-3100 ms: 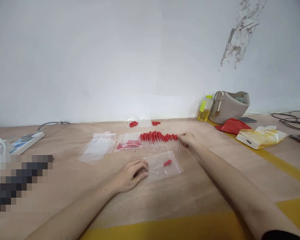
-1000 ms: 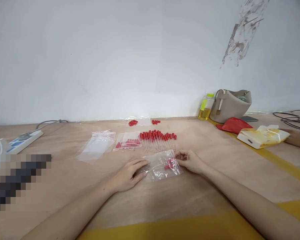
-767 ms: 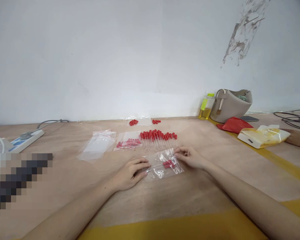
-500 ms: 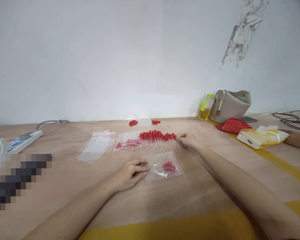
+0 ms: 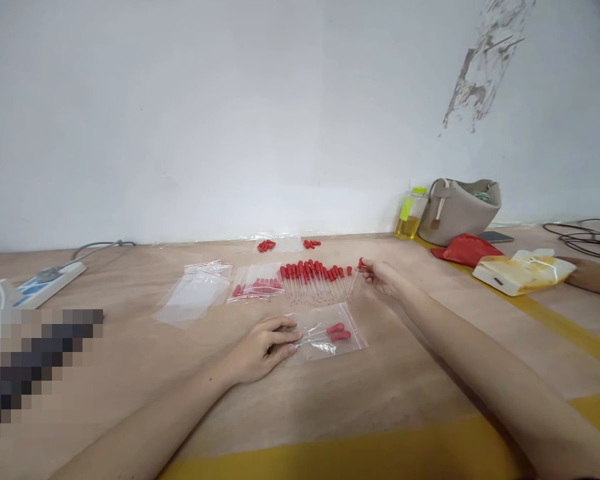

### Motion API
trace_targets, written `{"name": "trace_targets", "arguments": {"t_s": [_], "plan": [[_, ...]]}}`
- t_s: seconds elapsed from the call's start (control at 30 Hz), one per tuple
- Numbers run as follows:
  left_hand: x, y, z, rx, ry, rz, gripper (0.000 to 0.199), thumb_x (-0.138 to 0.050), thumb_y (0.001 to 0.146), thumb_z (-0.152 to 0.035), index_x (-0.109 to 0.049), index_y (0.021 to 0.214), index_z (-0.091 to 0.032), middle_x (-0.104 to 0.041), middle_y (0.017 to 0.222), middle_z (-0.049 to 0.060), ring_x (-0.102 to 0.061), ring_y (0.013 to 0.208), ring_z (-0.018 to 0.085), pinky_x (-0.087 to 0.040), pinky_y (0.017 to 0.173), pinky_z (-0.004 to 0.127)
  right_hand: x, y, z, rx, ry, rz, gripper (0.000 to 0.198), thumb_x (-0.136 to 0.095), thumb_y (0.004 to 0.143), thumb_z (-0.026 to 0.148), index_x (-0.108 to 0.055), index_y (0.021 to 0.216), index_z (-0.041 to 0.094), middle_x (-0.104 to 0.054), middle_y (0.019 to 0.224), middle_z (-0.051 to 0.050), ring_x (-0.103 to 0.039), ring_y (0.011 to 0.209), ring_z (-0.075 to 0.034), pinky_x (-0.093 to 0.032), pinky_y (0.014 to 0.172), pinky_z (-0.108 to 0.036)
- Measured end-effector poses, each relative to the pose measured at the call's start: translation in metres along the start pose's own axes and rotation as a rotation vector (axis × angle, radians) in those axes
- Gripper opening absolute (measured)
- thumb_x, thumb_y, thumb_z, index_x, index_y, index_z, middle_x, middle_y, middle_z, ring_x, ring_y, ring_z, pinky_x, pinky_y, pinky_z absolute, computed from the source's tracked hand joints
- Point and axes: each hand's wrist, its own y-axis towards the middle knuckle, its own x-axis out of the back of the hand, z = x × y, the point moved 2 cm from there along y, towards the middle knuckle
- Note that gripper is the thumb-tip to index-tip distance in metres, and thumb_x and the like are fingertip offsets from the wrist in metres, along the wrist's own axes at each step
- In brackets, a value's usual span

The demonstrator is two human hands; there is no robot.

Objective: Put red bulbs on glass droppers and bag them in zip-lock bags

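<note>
A clear zip bag lies flat in front of me with two red-bulb glass droppers inside. My left hand rests at the bag's left end, fingers closed on it around the dropper tips. Beyond the bag is a row of red-bulb droppers, side by side on the table. At the row's right end, my right hand pinches one dropper by its red bulb, its thin tube slanting down toward the table. Part of that bulb is behind my fingers.
Filled zip bags and flat empty zip bags lie left of the row. Loose red bulbs sit by the wall. A power strip is at left. On the right are a bottle, a handbag, a tissue pack and another person's hand.
My right hand has lifted the end dropper by its bulb and drawn it slightly right, away from the row. My left hand and the bag stay in place.
</note>
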Motion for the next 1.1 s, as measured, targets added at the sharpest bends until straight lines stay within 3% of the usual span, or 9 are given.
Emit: {"name": "trace_targets", "arguments": {"t_s": [0.13,0.27,0.4,0.53,0.63,0.73,0.87,1.0,1.1], "plan": [[0.000,0.000,0.000,-0.004,0.006,0.002,0.030,-0.043,0.086,-0.033,-0.055,0.113,-0.027,-0.051,0.118,0.004,-0.045,0.110,0.019,-0.037,0.093,0.036,0.012,-0.033,-0.017,0.124,0.113,-0.015,0.007,-0.046,0.079,0.025,-0.045,0.080,0.019,-0.054,0.066,0.001,-0.045,0.043,-0.004,-0.038,0.040,-0.014],[0.001,0.002,0.000,-0.005,0.010,0.001,0.030,-0.043,0.086,-0.032,-0.055,0.113,-0.027,-0.051,0.118,0.004,-0.045,0.110,0.019,-0.037,0.093,0.035,0.013,-0.055,-0.033,0.249,0.209,-0.039,0.023,-0.052,0.074,0.032,-0.045,0.092,0.021,-0.054,0.069,0.002,-0.049,0.047,-0.005,-0.042,0.043,-0.017],[0.001,0.001,0.000,-0.006,0.014,0.004,0.030,-0.043,0.086,-0.031,-0.055,0.112,-0.026,-0.051,0.117,0.004,-0.045,0.110,0.019,-0.037,0.093,0.034,0.004,-0.066,-0.039,0.179,0.330,-0.047,0.016,-0.051,0.074,0.028,-0.043,0.086,0.022,-0.052,0.068,0.002,-0.053,0.049,-0.008,-0.047,0.049,-0.021],[0.001,0.001,-0.001,0.005,0.035,-0.002,0.032,-0.044,0.085,-0.032,-0.053,0.115,-0.026,-0.050,0.118,0.003,-0.044,0.111,0.018,-0.036,0.094,0.033,-0.008,-0.079,-0.040,0.081,0.371,0.074,0.016,-0.054,0.072,0.022,-0.042,0.082,0.021,-0.055,0.068,0.001,-0.058,0.057,-0.010,-0.049,0.060,-0.024],[0.002,0.001,-0.002,0.020,0.049,-0.021,0.037,-0.045,0.084,-0.034,-0.047,0.120,-0.025,-0.051,0.119,0.004,-0.044,0.111,0.019,-0.036,0.095,0.036,-0.011,-0.089,-0.042,0.081,0.207,0.217,0.021,-0.061,0.067,0.024,-0.044,0.078,0.019,-0.057,0.068,0.000,-0.056,0.057,-0.009,-0.047,0.057,-0.023],[0.003,0.002,-0.003,0.015,0.049,-0.033,0.037,-0.046,0.084,-0.034,-0.047,0.119,-0.024,-0.052,0.118,0.005,-0.045,0.110,0.020,-0.036,0.094,0.037,-0.011,-0.091,-0.044,0.205,-0.082,0.323,0.024,-0.064,0.064,0.031,-0.049,0.074,0.016,-0.055,0.060,0.003,-0.049,0.050,-0.007,-0.040,0.048,-0.019],[0.003,0.003,-0.004,0.010,0.041,-0.020,0.036,-0.045,0.084,-0.033,-0.048,0.118,-0.024,-0.052,0.117,0.004,-0.045,0.110,0.019,-0.037,0.094,0.036,-0.014,-0.088,-0.047,0.385,-0.361,0.268,0.021,-0.061,0.065,0.033,-0.057,0.075,0.014,-0.051,0.056,0.003,-0.044,0.050,-0.008,-0.037,0.048,-0.020],[0.002,0.003,-0.004,0.003,0.044,-0.027,0.035,-0.045,0.084,-0.033,-0.048,0.118,-0.025,-0.052,0.116,0.004,-0.045,0.109,0.019,-0.036,0.094,0.036,-0.022,-0.088,-0.049,0.557,-0.432,0.271,0.017,-0.054,0.070,0.028,-0.064,0.071,0.014,-0.058,0.084,-0.005,-0.054,0.076,-0.014,-0.043,0.069,-0.026],[0.002,0.002,-0.003,-0.005,0.039,-0.021,0.034,-0.045,0.084,-0.032,-0.048,0.118,-0.025,-0.052,0.116,0.004,-0.045,0.108,0.019,-0.037,0.093,0.036,-0.020,-0.082,-0.048,0.530,-0.422,0.279,0.019,-0.052,0.071,0.028,-0.064,0.076,0.015,-0.058,0.089,-0.007,-0.055,0.078,-0.015,-0.043,0.071,-0.028]]}}
